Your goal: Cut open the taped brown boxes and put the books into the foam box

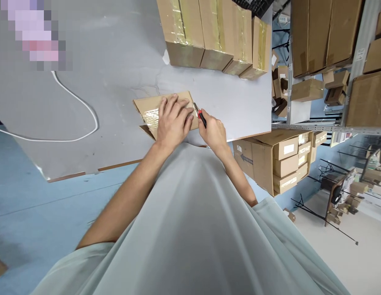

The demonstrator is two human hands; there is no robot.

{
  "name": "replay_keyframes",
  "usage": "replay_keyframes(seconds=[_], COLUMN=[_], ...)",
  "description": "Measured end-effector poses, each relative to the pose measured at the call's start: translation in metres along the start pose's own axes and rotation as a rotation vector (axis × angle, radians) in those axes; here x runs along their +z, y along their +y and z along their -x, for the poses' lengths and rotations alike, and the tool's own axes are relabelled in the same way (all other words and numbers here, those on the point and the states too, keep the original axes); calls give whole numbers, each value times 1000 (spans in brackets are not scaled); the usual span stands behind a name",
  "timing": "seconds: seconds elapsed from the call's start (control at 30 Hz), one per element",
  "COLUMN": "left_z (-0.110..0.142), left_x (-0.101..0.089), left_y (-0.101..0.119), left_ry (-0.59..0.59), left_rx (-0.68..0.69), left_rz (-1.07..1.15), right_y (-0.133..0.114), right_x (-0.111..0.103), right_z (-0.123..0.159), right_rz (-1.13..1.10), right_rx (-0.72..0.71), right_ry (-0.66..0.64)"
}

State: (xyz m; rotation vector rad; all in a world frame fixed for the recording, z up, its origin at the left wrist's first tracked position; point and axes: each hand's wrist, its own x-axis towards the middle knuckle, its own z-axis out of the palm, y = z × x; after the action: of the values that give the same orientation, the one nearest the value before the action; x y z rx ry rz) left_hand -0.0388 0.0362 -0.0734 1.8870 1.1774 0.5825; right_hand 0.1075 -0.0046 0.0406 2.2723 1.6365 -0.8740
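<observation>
A flattened-looking cardboard box (149, 107) with shiny clear tape lies at the table's near edge, its left flaps sticking out. My left hand (174, 119) rests on top of it with the fingers spread. My right hand (213, 129) is closed around a red and black utility knife (201, 117). The knife's tip points up and left, at the box's right edge. Whether the blade touches the cardboard, I cannot tell.
Several taped cartons (185, 53) stand in a row at the back of the grey table (122, 61). A white cable (94, 123) curves across the left side. On the right, a large carton (258, 157) holds smaller boxes beside shelving (319, 127) stacked with boxes.
</observation>
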Motion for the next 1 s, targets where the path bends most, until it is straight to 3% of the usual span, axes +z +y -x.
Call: replay_keyframes(seconds=[0.33, 0.5, 0.73, 0.87, 1.0], left_z=[4, 6, 10, 9, 8], left_x=[5, 10, 7, 8, 9], left_y=[-2, -3, -2, -4, -5], left_ry=[36, 52, -13, 27, 39], left_rx=[33, 23, 23, 37, 23], left_rz=[116, 163, 103, 97, 97], right_y=[-46, -41, -31, -35, -34], right_x=[-1, 6, 4, -8, -12], right_z=[10, 16, 39, 49, 35], right_rz=[81, 100, 125, 103, 51], right_rx=[168, 217, 283, 230, 144], right_ry=[-11, -50, -158, -101, -5])
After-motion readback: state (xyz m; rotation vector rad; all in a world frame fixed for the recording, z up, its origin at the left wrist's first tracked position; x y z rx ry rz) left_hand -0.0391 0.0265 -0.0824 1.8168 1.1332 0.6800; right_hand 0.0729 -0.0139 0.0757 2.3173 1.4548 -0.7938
